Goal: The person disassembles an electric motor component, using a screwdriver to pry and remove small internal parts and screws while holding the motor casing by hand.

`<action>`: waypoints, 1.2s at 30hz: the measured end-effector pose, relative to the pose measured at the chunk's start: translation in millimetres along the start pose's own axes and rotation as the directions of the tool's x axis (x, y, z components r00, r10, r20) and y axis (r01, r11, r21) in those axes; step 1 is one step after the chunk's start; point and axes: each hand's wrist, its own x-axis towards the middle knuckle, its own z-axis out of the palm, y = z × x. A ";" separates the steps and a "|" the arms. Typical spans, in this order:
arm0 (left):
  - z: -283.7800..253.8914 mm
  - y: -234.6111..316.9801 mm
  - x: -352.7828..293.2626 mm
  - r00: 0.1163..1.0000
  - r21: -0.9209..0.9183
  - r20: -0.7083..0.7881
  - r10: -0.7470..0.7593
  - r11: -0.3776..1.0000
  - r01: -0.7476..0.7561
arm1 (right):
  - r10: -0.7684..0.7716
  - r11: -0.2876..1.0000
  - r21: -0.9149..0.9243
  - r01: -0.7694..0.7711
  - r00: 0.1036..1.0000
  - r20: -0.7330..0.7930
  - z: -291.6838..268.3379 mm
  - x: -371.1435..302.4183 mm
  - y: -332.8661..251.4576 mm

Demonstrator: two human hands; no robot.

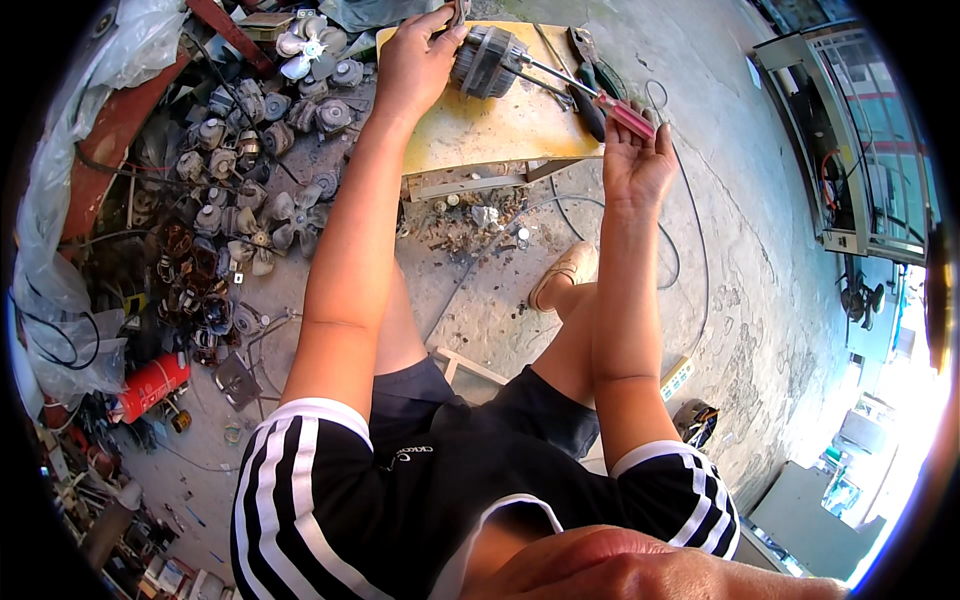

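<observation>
A grey metal electric motor (488, 62) lies on the yellow worktop (450, 135). My left hand (418, 62) is closed at the motor's left side, its fingers around a small metal part there; the fingertips are partly hidden. In my right hand (637, 172) is a screwdriver (628, 116) with a clear red handle, held by the fingers with the palm turned up. Its long shank points left, and the tip meets the motor's right side. Just beyond the shank lie pliers (588, 62) with dark handles. A black-handled tool (587, 113) rests near the worktop's right edge.
Several used motors (333, 115) and fan blades (297, 215) crowd the floor at left. A red cylinder (152, 386) lies lower left. Debris (470, 235) is scattered below the worktop. A cable (703, 260) runs to a power strip (677, 378); a glazed metal cabinet (850, 140) stands right.
</observation>
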 end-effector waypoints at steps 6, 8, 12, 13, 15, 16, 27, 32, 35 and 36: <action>-3.6 0.1 -0.2 1.000 0.005 0.015 0.003 1.000 -0.004 | -0.042 0.962 -0.273 -0.003 0.986 -0.162 22.5 -22.0 5.5; -2.0 2.1 -0.3 1.000 0.019 0.003 0.017 1.000 -0.017 | -0.045 0.959 -0.281 0.019 0.995 -0.085 5.7 -10.9 1.3; 0.9 6.7 -1.6 0.998 0.110 -0.024 0.056 0.993 -0.053 | 0.010 0.981 -0.194 -0.010 1.000 0.001 -11.0 4.4 -3.4; 1.2 7.3 -2.3 0.997 0.109 -0.026 0.066 0.992 -0.063 | 0.041 0.987 -0.159 -0.040 0.999 0.003 -11.3 5.1 -3.9; -0.7 7.0 -2.5 0.997 0.105 -0.025 0.066 0.992 -0.063 | 0.065 0.986 -0.150 -0.072 0.996 -0.055 2.4 -3.4 -1.6; -2.5 6.1 -2.1 0.998 0.101 -0.020 0.055 0.993 -0.053 | 0.054 0.981 -0.177 -0.074 0.992 -0.116 12.2 -11.2 1.1; -1.6 3.4 -0.9 0.998 0.106 -0.004 0.066 0.992 -0.065 | -0.016 0.976 -0.218 0.010 1.000 -0.023 -10.8 4.5 0.6; -2.5 4.2 -1.6 1.000 0.083 0.000 0.023 0.996 -0.023 | 0.017 0.975 -0.212 -0.072 0.969 -0.248 14.2 -15.0 5.2; 0.4 2.5 0.1 0.999 0.059 -0.008 0.034 0.998 -0.034 | 0.010 0.977 -0.210 -0.031 0.995 -0.101 -16.3 5.4 2.5; 0.5 2.5 0.3 0.999 0.071 -0.007 0.045 0.996 -0.045 | 0.009 0.978 -0.206 -0.023 0.998 -0.069 -20.6 10.3 0.9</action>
